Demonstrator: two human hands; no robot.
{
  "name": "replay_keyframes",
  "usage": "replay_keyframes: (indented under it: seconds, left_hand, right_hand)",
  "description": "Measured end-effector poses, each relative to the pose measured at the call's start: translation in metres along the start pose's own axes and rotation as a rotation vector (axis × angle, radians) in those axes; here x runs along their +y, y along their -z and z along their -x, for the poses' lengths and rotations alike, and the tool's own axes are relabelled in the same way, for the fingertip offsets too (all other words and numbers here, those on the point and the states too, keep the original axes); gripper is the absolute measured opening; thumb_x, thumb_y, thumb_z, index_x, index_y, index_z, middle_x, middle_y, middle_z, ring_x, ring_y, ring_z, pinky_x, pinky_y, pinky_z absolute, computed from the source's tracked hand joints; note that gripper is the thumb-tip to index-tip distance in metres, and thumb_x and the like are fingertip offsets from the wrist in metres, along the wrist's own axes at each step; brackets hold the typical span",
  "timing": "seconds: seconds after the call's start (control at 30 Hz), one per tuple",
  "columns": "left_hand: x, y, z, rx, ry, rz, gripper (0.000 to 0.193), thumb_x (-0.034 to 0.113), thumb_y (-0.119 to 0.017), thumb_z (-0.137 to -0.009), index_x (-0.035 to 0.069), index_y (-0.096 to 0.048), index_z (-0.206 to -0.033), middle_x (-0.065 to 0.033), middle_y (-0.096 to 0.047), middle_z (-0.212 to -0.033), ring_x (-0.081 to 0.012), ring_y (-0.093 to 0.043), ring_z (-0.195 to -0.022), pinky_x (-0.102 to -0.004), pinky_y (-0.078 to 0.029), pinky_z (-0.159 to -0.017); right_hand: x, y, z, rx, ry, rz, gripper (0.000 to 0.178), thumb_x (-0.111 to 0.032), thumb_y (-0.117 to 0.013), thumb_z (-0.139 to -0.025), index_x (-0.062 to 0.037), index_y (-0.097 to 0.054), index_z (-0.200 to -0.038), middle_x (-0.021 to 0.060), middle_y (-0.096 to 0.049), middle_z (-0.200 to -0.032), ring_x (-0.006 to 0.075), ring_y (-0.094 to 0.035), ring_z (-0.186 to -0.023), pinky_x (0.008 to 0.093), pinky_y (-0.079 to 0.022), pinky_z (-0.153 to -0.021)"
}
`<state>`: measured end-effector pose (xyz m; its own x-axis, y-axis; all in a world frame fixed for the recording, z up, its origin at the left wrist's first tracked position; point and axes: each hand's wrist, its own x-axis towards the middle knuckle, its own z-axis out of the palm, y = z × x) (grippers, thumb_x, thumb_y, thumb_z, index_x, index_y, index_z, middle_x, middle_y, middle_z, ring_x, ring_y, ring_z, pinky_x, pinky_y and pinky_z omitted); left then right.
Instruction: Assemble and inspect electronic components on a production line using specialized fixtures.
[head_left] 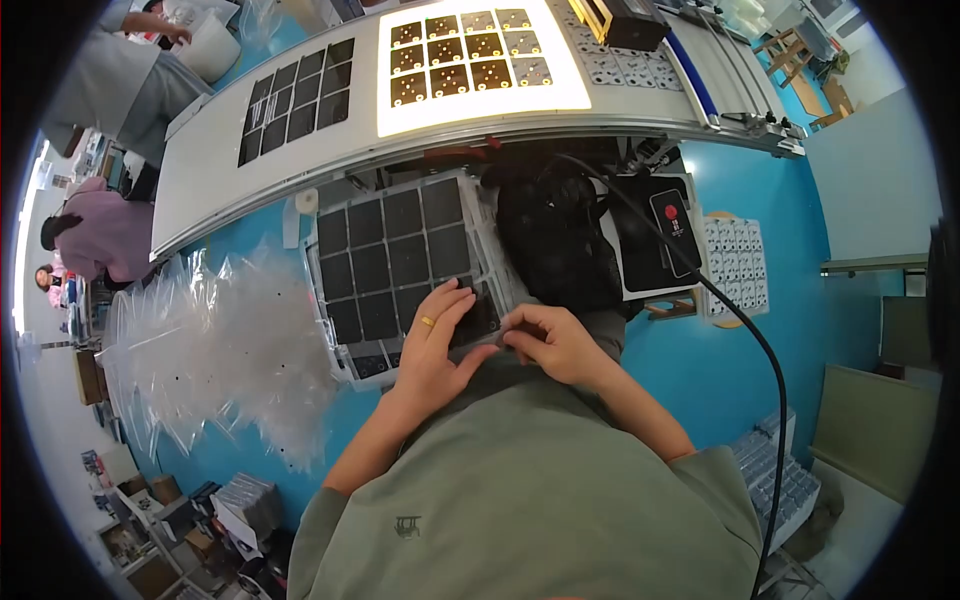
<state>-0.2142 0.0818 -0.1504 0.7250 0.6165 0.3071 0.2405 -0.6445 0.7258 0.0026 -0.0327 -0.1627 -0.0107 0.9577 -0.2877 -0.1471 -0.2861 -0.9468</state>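
Observation:
On my lap lies a clear-edged tray point(311, 275) filled with rows of black square pieces point(408, 247). My left hand point(432, 350), with a ring on one finger, rests over the tray's near right part, its fingers stretched out on the black squares. At the tray's near right corner, my right hand point(553, 342) has thumb and forefinger pinched together. Whatever sits between those fingertips is too small to make out. Part of the near row is covered by my left hand.
Ahead runs a conveyor point(210, 190) with a brightly lit panel point(480, 112) and a sheet of dark squares point(297, 98). Clear plastic bags point(220, 350) heap at left. Beside the tray sit a black bag point(560, 235) and a hanging black cable point(765, 345). Other people work at far left.

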Motion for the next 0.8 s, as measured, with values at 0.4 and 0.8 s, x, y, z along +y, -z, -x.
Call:
replay_keyframes:
  seconds: [0.4, 0.8]
  left_hand:
    - [-0.011, 0.011, 0.027, 0.155, -0.088, -0.276, 0.044, 0.005, -0.094, -0.076, 0.004, -0.073, -0.114, -0.0138, -0.069, -0.12, -0.0385, -0.064, -0.112, -0.053, -0.052, -0.104]
    - [-0.088, 0.092, 0.095, 0.454, 0.757, -0.087, 0.032, 0.014, -0.064, -0.111, -0.001, -0.069, -0.139, -0.0096, -0.068, -0.114, -0.0188, -0.063, -0.103, -0.0346, -0.053, -0.089]
  right_hand:
    - [0.015, -0.005, 0.004, 0.222, 0.032, 0.378, 0.023, -0.004, -0.068, -0.106, -0.0012, -0.063, -0.128, 0.0016, -0.07, -0.098, 0.0071, -0.063, -0.075, 0.0248, -0.051, -0.066]
    - [-0.024, -0.012, 0.009, 0.02, -0.361, -0.395, 0.052, -0.018, -0.061, -0.113, 0.0087, -0.05, -0.156, 0.023, -0.073, -0.135, 0.0183, -0.072, -0.068, 0.0266, -0.048, -0.047]
